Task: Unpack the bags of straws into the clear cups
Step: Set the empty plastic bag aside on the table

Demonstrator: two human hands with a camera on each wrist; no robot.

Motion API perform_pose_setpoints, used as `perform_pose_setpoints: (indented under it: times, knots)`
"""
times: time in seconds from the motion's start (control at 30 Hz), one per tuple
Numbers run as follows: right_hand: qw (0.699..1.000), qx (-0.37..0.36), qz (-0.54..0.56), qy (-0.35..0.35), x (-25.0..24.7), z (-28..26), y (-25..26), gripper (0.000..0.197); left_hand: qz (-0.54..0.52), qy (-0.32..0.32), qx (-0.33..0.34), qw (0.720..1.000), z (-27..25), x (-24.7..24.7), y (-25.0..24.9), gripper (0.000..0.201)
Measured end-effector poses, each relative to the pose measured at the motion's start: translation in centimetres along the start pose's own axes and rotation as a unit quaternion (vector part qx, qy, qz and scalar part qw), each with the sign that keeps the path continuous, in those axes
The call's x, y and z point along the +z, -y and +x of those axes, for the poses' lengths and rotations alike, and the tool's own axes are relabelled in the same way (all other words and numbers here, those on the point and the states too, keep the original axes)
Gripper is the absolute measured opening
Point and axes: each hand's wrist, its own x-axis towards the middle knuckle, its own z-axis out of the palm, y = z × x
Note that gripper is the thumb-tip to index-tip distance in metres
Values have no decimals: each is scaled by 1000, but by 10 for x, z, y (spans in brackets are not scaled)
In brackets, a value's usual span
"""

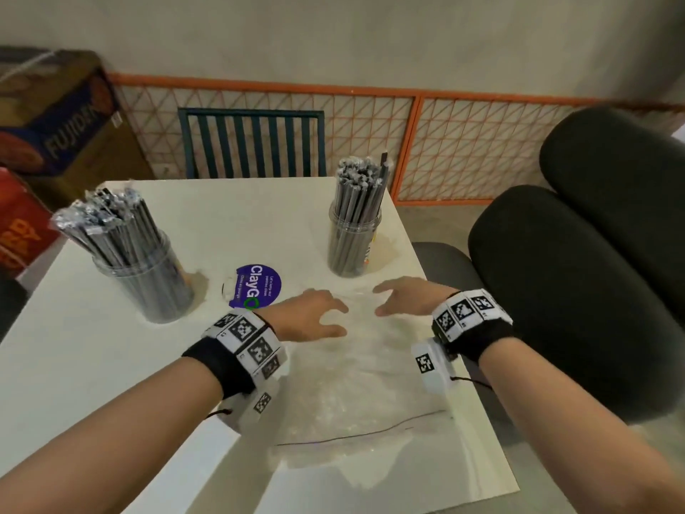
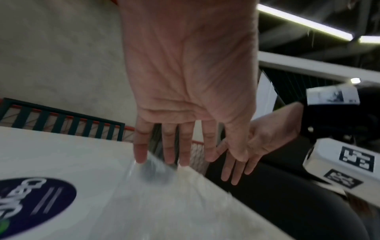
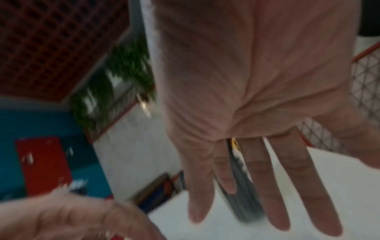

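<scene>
Empty bag (image 1: 356, 395) flat, hands (image 1: 315, 315) spread; straws (image 1: 356, 213) upright

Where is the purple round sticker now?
In the head view, the purple round sticker lies on the white table, between the two cups, just beyond the left hand.

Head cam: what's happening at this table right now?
A person is unpacking straws into clear cups. Both cups, the left cup and the right cup, already stand full of straws. An empty clear plastic bag lies flat on the white table. The left hand and right hand hover open over the bag's far end, holding nothing.
</scene>
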Motion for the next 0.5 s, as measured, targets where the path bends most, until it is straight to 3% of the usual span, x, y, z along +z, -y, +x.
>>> perform_pose_setpoints:
  times: [0.1, 0.2, 0.3, 0.37, 0.5]
  knots:
    - [991, -6, 77, -113, -46, 6, 14, 58, -41, -80, 9, 996, 2, -43, 9, 50]
    - [981, 2, 83, -175, -69, 19, 24, 76, -101, -145, -13, 984, 15, -76, 18, 57]
    - [969, -7, 130, -212, -77, 28, 33, 87, -186, -168, -52, 967, 37, -93, 22, 78]
    - [952, -26, 175, -249, -77, 35, 37, 83, -229, -161, -67, 958, 54, -99, 23, 95]
    - [921, -49, 238, -305, -71, 56, 45, 90, -335, -204, -47, 919, 89, -106, 18, 117]
